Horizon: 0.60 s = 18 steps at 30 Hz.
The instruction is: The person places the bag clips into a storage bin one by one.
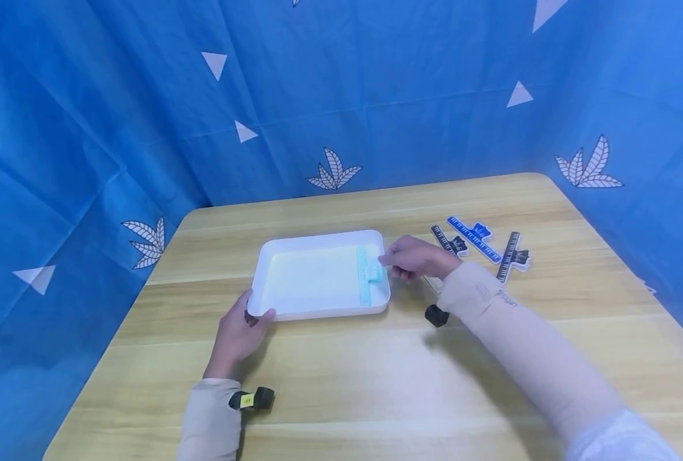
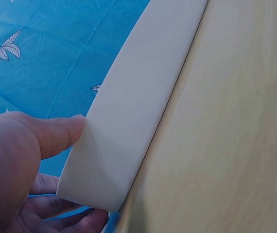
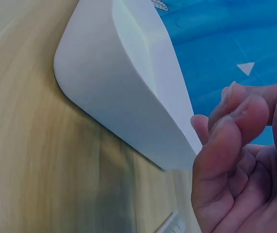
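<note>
The white tray (image 1: 307,280) stands on the wooden table (image 1: 330,384), left of the middle and nearer the far edge. The person's left hand (image 1: 240,336) grips its near left corner, thumb on the near side, other fingers round the end. The teal ruler-patterned clip (image 1: 364,282) lies inside, along the right edge. The right hand (image 1: 413,256) is at that edge, its fingers bent and tips close together; nothing shows between them, and whether they touch the clip's tab cannot be told.

The step in hand appears to be placing the teal clip. The next move probably calls for drawing the right hand clear and reaching toward the table's far right corner, where a blue clip (image 1: 474,240) and two black clips (image 1: 510,257) lie.

The right hand and sleeve cover most of a pale clip (image 1: 434,283). In the right wrist view the tray wall hides the teal clip, and the bottom border cuts off a pale piece.
</note>
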Tool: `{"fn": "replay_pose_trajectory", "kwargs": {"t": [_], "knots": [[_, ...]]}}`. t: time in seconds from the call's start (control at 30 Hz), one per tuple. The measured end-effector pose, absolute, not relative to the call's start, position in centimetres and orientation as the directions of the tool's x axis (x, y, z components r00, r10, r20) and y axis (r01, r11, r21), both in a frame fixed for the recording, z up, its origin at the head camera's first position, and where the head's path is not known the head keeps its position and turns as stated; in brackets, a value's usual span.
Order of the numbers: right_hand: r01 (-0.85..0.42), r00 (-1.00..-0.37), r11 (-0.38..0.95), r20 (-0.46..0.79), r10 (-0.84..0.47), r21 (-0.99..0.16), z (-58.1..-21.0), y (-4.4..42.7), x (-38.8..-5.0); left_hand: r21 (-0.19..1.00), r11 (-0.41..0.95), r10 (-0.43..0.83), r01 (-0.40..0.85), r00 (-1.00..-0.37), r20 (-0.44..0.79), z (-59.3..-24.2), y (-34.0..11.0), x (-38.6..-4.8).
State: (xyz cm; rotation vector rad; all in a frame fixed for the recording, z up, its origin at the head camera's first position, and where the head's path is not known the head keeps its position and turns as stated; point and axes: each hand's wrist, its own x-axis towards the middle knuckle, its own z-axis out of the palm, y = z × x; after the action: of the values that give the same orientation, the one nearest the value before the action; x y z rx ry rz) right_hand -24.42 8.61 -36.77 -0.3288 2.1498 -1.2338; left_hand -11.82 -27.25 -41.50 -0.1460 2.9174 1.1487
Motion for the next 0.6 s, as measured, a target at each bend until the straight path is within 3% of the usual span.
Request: {"fn": "replay_pose_trajectory", "kwargs": {"t": [0.6], "knots": [[0.126,-0.827,0.524,-0.38,-0.414,-0.843,-36.9,11.1,-25.1,0.683,0.728,-0.08,-0.062,-0.997,-0.006,-41.7,-27.2,-11.6]]}}
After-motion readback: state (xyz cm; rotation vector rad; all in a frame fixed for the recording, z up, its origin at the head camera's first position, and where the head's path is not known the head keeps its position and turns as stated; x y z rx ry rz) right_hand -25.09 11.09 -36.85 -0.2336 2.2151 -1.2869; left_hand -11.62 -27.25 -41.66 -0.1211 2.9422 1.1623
